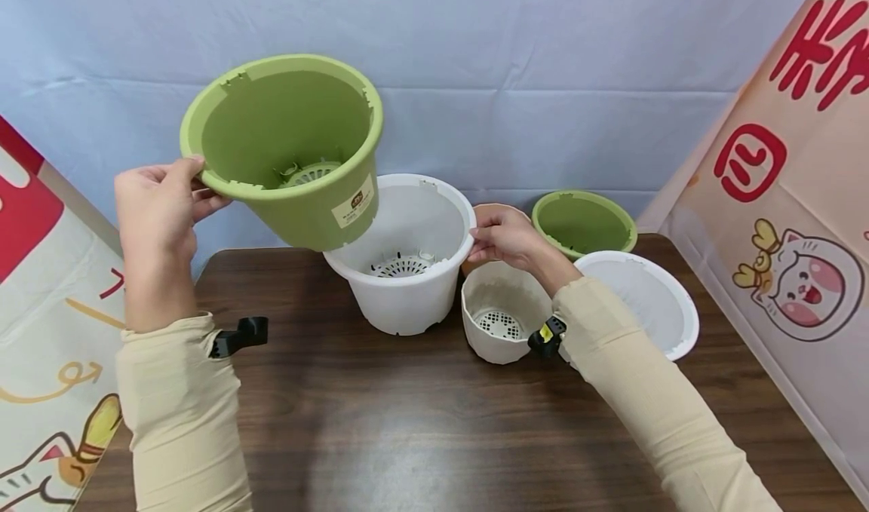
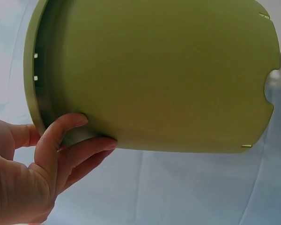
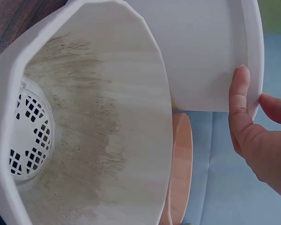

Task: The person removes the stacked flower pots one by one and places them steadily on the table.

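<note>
My left hand (image 1: 159,203) grips the rim of a large green plastic flowerpot (image 1: 305,210), raised above the table and tilted so its slotted base shows inside. In the left wrist view the thumb is at the rim while the fingers (image 2: 61,131) lie along the outer wall. A white flowerpot (image 1: 407,293) stands on the table, partly hidden behind the green one. My right hand (image 1: 505,234) pinches its rim on the right side, as the right wrist view also shows. Below that hand sits a smaller off-white faceted pot (image 1: 498,350) with a stained inner wall.
A terracotta-coloured pot (image 3: 181,164) stands behind the off-white one. Farther right are a smaller green pot (image 1: 584,222) and a white pot (image 1: 638,293), partly covered by my right sleeve. The brown wooden table (image 1: 421,429) meets a pale cloth backdrop (image 1: 475,59).
</note>
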Demonstrator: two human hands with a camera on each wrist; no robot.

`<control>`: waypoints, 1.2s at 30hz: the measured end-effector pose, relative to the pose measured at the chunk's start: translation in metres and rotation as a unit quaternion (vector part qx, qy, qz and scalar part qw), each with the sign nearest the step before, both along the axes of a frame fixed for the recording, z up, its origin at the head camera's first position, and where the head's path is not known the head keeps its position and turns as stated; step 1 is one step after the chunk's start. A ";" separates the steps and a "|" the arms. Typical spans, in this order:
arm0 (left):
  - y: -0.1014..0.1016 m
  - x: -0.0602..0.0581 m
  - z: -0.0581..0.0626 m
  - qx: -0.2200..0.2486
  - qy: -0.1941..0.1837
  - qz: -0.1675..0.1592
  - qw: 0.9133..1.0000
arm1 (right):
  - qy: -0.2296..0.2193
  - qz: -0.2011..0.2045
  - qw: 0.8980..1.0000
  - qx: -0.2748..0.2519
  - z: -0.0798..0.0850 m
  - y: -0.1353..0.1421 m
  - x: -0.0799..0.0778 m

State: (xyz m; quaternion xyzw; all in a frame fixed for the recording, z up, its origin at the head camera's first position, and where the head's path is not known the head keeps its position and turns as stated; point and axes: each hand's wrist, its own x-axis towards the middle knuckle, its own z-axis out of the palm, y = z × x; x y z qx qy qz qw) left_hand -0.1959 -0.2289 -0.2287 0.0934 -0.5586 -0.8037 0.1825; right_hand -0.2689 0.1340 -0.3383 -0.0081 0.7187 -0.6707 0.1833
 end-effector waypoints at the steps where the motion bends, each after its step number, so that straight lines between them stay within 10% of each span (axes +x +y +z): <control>1: -0.002 0.000 0.000 0.002 0.001 0.005 1.000 | 0.000 0.000 1.000 -0.001 0.000 0.000 0.000; 22: -0.053 0.008 -0.004 0.075 -0.033 0.107 0.991 | -0.001 0.005 1.000 0.004 0.001 0.000 0.001; 36: -0.068 0.007 -0.028 0.106 -0.087 0.110 0.985 | -0.004 0.002 1.000 0.003 0.000 0.000 0.000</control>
